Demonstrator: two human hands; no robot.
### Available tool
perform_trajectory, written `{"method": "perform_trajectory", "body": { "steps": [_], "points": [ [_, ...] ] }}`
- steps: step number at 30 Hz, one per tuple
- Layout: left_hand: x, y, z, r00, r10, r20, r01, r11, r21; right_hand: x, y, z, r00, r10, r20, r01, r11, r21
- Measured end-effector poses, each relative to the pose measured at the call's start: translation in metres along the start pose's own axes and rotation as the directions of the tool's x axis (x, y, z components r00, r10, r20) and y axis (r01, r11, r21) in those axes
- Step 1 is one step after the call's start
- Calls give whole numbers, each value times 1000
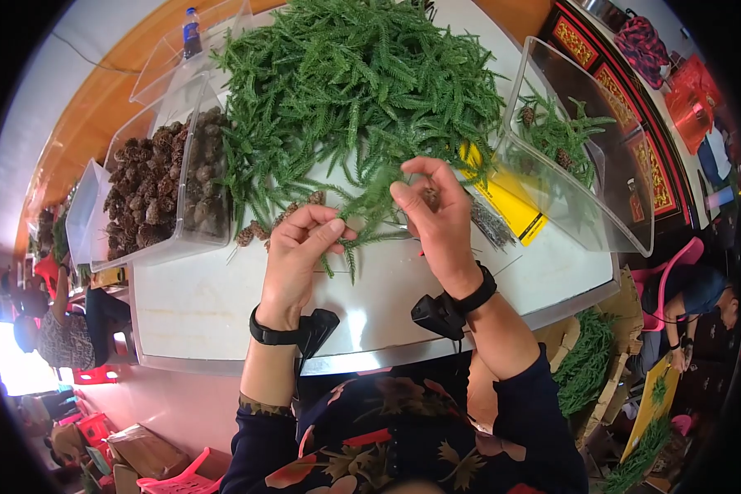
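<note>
Over the near part of the white table, my left hand (298, 251) pinches a green artificial pine sprig (375, 202) between thumb and fingers. My right hand (438, 218) is raised at the sprig's other side, fingers curled, with a small brown pine cone (430, 196) showing inside them. Whether its thumb and forefinger also grip the sprig is blurred. Several loose pine cones (245, 236) lie on the table just left of my left hand. Beyond both hands spreads a large heap of green pine sprigs (354, 82).
At left stands a clear bin of pine cones (152, 181); at right, a clear bin (552, 185) holds sprigs with cones. A yellow package (506, 206) and thin wires (490, 226) lie beside my right hand. A cardboard box of greenery (584, 362) is below right. Other people sit at both sides.
</note>
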State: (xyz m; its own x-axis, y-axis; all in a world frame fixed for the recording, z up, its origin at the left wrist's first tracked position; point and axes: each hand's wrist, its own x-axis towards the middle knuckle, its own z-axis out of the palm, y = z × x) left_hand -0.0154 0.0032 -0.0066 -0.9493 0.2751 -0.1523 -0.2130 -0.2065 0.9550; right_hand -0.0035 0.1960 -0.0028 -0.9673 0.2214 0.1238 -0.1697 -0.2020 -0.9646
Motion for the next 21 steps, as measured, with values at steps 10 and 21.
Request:
{"method": "perform_trajectory", "body": {
  "steps": [10,21],
  "points": [
    [1,0,7,987,91,-133,-103,991,-89,-7,17,8,841,-265,471,403,888,-222],
    [-1,3,10,981,88,-173,-105,991,-88,-15,11,8,892,134,432,-67,984,-167]
  ]
}}
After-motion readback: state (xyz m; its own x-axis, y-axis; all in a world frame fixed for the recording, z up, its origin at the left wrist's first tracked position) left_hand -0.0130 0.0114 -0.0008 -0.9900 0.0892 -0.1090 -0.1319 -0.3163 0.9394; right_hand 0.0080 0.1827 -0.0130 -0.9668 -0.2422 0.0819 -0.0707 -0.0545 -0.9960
